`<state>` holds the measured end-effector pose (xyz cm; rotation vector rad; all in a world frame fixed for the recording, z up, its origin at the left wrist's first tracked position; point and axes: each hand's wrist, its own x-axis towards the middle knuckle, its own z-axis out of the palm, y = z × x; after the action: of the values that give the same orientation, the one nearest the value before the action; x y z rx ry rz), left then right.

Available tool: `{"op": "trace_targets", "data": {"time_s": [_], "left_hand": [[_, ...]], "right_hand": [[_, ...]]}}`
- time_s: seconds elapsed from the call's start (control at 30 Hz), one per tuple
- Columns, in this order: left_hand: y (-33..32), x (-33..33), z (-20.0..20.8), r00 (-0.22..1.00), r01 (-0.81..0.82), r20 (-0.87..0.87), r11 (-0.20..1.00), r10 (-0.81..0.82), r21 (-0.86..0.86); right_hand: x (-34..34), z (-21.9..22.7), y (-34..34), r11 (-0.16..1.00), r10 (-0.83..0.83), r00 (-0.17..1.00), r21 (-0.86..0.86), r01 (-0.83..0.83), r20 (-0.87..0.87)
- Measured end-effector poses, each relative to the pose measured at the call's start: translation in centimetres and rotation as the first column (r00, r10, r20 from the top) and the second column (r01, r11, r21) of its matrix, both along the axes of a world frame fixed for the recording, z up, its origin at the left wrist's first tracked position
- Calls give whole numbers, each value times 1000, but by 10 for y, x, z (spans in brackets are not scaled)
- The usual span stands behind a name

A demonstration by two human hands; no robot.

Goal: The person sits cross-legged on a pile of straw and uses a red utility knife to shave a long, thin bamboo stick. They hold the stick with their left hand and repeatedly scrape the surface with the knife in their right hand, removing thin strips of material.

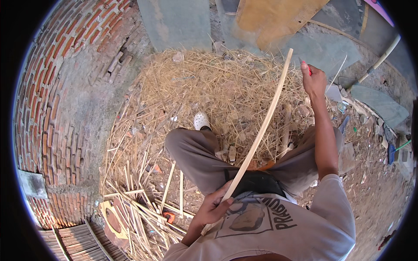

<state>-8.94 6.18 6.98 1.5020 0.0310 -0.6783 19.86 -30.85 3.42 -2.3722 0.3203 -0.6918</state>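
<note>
left hand (216, 205): clamped on the low part of a pale strip (266, 122)
right hand (315, 82): curled around a red tool (310, 70), near the pale strip's top
pale strip: we see it slant up over the straw (187, 87), near its right edge

You're wearing a lt. grey T-shirt (265, 241) w/ short, loose sleeves (334, 198); its front has a dk. boxed graphic (247, 219) plus lg. dk. lettering (284, 213) alongside. Your trousers (190, 153) are grey-brn., roomy cut. Blk. piece (256, 182) at your waist, type unclear. One wht. clog (200, 120) shows, w/ sm. round holes. Your left hand (214, 206) & right hand (315, 81) are bare.
</note>
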Motion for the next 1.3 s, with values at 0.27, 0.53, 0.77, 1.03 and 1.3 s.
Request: {"op": "trace_targets", "data": {"time_s": [0.27, 0.53, 0.77, 1.03, 1.3], "left_hand": [[-20, 26, -4, 972, -160, 155, 979, 179, -129], [-32, 25, -3, 985, -136, 77, 968, 156, -211], [-32, 33, -6, 983, -169, 23, 950, 181, -261], [-32, 39, 3, 984, -176, -84, 927, 157, -331], [-24, 22, -1, 988, -109, -138, 939, 67, -327]], "right_hand": [[-82, -17, 108, 695, 704, 706, -282, -661, 80], [-56, -22, 79, 826, 529, 848, -241, -510, 17], [-74, -20, 106, 743, 663, 729, -277, -610, 171], [-54, -22, 91, 767, 602, 788, -366, -526, 131], [-18, -18, 52, 930, 281, 960, -246, -274, -4]]}}
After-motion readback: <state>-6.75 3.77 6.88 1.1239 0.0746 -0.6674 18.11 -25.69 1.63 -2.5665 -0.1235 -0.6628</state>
